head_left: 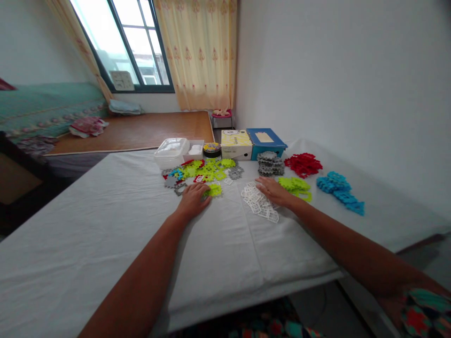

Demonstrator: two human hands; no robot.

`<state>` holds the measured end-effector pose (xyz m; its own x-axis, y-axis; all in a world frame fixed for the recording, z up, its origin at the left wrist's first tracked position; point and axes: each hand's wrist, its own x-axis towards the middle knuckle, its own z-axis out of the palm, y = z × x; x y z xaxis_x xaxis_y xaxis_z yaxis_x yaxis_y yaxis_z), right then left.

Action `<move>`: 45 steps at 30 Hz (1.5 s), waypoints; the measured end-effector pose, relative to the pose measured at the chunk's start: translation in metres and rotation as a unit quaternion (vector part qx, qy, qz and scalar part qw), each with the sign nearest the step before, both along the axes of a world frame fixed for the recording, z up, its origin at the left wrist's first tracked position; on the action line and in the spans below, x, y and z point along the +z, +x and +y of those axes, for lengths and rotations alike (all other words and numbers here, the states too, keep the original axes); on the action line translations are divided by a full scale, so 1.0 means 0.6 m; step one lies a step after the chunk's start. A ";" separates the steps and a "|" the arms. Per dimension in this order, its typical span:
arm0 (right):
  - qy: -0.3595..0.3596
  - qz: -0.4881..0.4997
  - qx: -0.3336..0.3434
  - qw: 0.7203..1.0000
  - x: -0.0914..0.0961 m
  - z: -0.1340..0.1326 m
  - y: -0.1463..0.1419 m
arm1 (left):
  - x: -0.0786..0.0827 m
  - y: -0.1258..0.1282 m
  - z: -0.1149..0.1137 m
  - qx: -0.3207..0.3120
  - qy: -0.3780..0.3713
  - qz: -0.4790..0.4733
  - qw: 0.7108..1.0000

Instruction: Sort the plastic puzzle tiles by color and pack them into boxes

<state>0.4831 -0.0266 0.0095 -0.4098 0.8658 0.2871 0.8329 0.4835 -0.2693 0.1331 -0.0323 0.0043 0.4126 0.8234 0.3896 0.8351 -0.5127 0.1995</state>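
Note:
My left hand (pixel 193 198) rests at the near edge of a mixed pile of flat plastic toy pieces. Its thumb is apart from the fingers, beside a lime-green piece (pixel 214 190); the fingertips are partly hidden. In that pile, lime-green pieces (pixel 209 170) lie among grey, red, blue and white ones. My right hand (pixel 274 191) lies open over a heap of white lattice pieces (pixel 259 203), fingers stretched to the left. Just beyond it is a heap of lime-green pieces (pixel 295 186), partly behind the hand.
Grey pieces (pixel 270 164), red pieces (pixel 303 165) and blue pieces (pixel 340 191) form separate heaps at the right. Along the back stand a clear plastic container (pixel 172 151), a round tin (pixel 212 150), a yellow-white box (pixel 235 144) and a blue box (pixel 267 141). A white cloth (pixel 105 234) covers the table.

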 end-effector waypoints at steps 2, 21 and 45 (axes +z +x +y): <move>-0.011 -0.032 -0.031 0.999 -0.022 0.003 -0.004 | -0.001 -0.001 0.000 0.000 -0.001 -0.001 1.000; -0.015 0.003 0.166 0.986 0.047 0.036 -0.186 | 0.006 -0.004 -0.012 -0.021 -0.018 -0.006 1.000; 0.039 -0.059 -0.091 0.993 0.047 -0.114 0.222 | -0.015 -0.007 0.020 -0.077 0.002 -0.021 0.997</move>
